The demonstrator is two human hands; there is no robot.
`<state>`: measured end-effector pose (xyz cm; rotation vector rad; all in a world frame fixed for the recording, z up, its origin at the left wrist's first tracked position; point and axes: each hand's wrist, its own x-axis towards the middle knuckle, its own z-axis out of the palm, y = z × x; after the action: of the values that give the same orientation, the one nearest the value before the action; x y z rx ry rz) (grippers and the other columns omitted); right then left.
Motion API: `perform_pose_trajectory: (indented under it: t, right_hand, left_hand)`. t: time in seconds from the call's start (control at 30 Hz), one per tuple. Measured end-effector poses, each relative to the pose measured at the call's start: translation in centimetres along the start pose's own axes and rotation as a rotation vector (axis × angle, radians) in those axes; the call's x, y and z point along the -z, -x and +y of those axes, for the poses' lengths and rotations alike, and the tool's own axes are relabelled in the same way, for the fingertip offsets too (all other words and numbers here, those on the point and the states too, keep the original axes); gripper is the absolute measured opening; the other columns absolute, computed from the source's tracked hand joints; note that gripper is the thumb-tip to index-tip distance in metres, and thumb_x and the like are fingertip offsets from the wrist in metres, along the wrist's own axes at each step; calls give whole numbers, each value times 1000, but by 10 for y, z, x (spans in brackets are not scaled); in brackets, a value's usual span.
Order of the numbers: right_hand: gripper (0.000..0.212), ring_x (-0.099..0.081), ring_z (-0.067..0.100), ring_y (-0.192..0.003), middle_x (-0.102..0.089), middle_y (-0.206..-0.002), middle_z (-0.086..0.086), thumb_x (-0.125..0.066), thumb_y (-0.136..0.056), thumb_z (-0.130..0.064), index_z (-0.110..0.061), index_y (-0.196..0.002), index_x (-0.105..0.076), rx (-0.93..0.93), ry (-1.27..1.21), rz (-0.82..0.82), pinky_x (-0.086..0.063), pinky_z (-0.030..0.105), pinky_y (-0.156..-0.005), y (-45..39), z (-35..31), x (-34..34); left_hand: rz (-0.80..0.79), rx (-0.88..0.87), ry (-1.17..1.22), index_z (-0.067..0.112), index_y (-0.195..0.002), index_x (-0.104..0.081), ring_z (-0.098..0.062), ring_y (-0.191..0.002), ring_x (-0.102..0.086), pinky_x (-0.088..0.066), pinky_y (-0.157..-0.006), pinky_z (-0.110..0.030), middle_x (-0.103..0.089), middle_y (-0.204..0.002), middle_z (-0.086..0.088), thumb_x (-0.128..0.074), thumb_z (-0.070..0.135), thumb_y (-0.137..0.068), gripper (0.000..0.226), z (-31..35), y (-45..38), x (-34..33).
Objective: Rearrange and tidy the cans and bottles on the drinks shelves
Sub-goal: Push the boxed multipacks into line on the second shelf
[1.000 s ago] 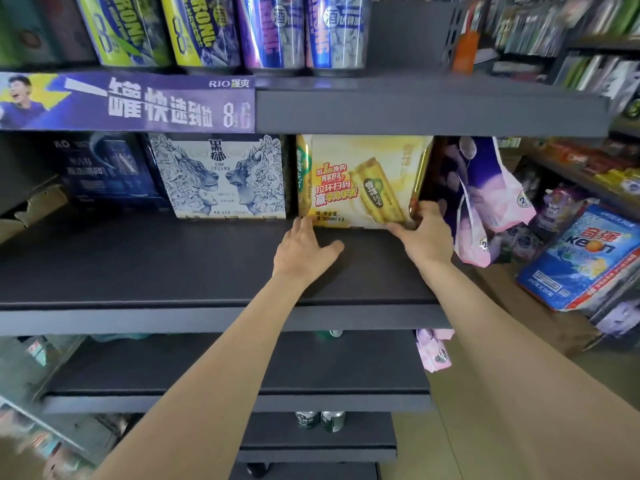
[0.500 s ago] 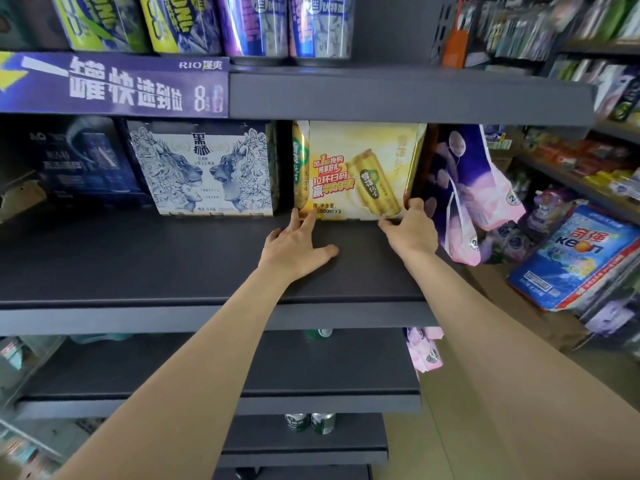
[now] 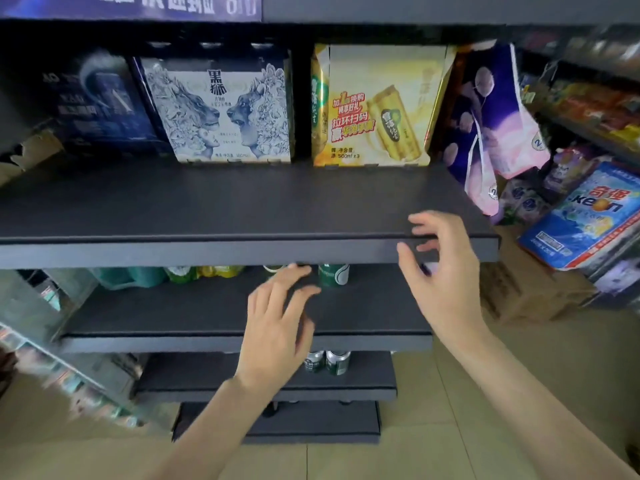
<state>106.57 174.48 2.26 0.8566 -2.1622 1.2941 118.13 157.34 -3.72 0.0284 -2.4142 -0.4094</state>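
While the yellow pack (image 3: 375, 105) stands at the back of the dark shelf (image 3: 207, 206) beside the lion pack (image 3: 221, 109), both hands hang in front, holding nothing. Left hand (image 3: 277, 327) has loose, spread fingers near a green can (image 3: 333, 275) below; right hand (image 3: 440, 271) is loosely curled at the shelf edge.

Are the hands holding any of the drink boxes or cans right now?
No. The left hand and right hand are both empty, fingers loosely spread in front of the shelves. The yellow beer pack sits on the shelf, untouched.
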Motion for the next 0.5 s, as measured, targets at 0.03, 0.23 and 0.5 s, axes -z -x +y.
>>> perform_pose_trajectory:
  t: [0.03,0.23,0.5]
  right_hand:
    - [25,-55,14,-87,-50,-106,0,-60,-83,-8,-3,-108,-57,39,15,-27,-38,5,-80,17,1,-5]
    - [33,-48,6,-93,-47,-109,0,-60,-83,-23,-11,-113,-52,-122,19,-206,-38,10,-81,77,35,-64]
    - [89,-43,19,-125,-38,-139,6,-82,-70,-22,-10,-140,-29,-569,-150,-261,-35,33,-107,47,125,-177]
  left_hand:
    - [-43,12,8,16,-108,-49,-20,-110,-44,-29,-93,-28,-41,-124,-1,-41,12,-79,31,-8,10,-7]
    - [-133,306,65,5,-113,-53,-26,-95,-48,-44,-81,-43,-48,-112,-12,-53,6,-80,33,-58,22,-47]
    - [-180,651,256,4,-140,-24,-26,-132,-32,-30,-105,-32,-33,-142,-12,-69,34,-81,81,-145,-3,-110]
